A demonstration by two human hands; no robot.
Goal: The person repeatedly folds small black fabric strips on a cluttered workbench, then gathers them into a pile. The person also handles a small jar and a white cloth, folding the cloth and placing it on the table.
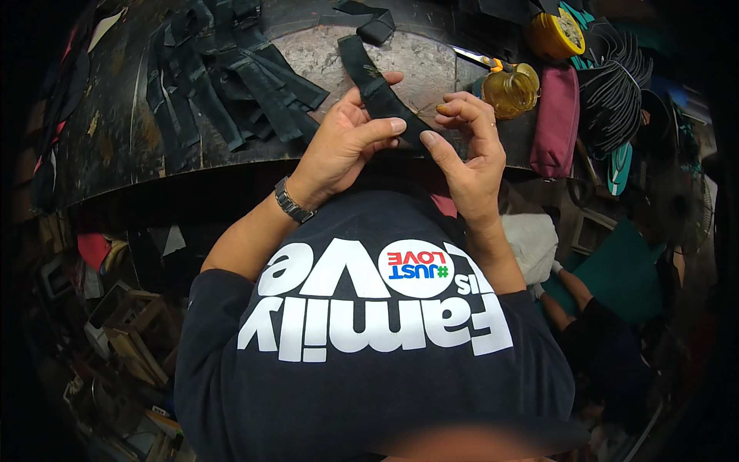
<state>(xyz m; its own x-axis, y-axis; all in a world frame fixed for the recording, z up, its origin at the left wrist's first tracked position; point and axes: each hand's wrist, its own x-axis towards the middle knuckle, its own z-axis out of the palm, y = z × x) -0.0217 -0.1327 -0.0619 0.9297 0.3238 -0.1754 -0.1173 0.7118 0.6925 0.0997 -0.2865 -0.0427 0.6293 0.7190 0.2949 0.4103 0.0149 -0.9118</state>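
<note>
My left hand (344,145) pinches a dark strip of material (372,91) between the thumb on top and fingers behind it. The strip runs slantwise from its upper end toward my right hand. My right hand (476,154) is beside the lower end, its thumb tip at or very near the strip. Its fingers are bent but apart from the thumb, and a brownish-yellow smear shows on a fingertip. Whether the thumb touches the strip I cannot tell. Many similar dark strips (223,85) lie in an overlapping row on the bench to the left.
Behind my right hand stand a jar of amber substance (509,91), scissors (481,58) and a yellow tub (556,35). A maroon pouch (556,122) and a bundle of black cords (614,88) lie farther right. Another person's arms (570,296) show at the lower right.
</note>
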